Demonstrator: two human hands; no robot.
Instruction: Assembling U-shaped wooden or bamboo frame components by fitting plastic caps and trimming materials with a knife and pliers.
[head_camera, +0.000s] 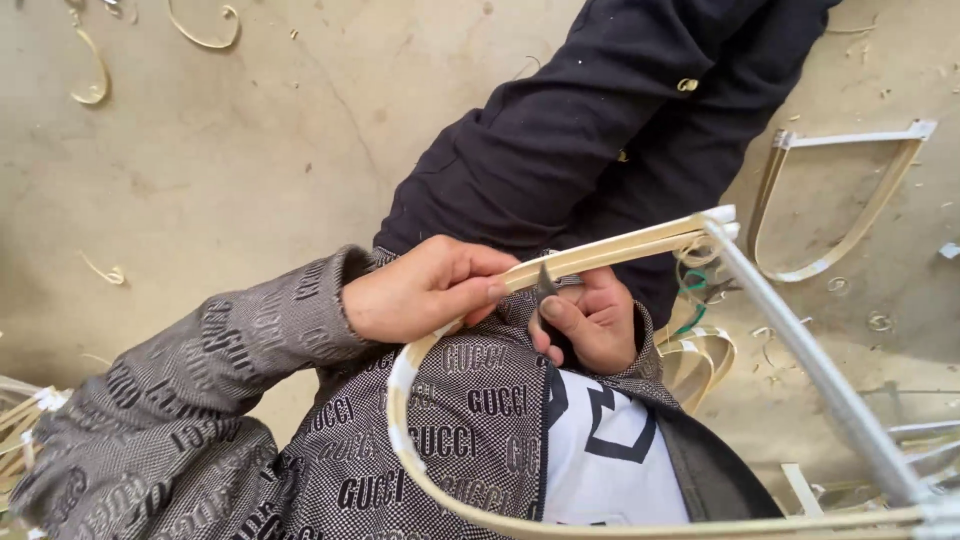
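Bamboo frame (470, 500), pale, D-shaped: its curved strip runs along the near edge of view, crossing the person's lap, and bends up on the left toward the hands. White tape wraps the curve at the near left. A grey metal rod (830, 380) slants from near right up to the frame's far right corner, where the straight doubled strips meet it.

Mid view: left hand (425, 290) grips the straight doubled strip, fingers curled over the top and thumb along it, the sleeve patterned grey. Right hand (590, 320) sits just beside and below the strip, closed in a fist around a small knife (545, 283); the thumb lies along the top and the dark blade points up, touching the underside of the strip between the two hands. The handle is hidden inside the fist.

Right of the hands, a bit of green cord (692, 290) hangs by the frame's corner, and more bent strips (700, 360) lie stacked on the floor behind the right wrist.

Farther off: dark trouser leg (600, 130) extends to the far right. A second D-shaped bamboo frame (850, 200) lies on the concrete floor (250, 150) at far right. Curled shavings (95, 75) are scattered at far left.
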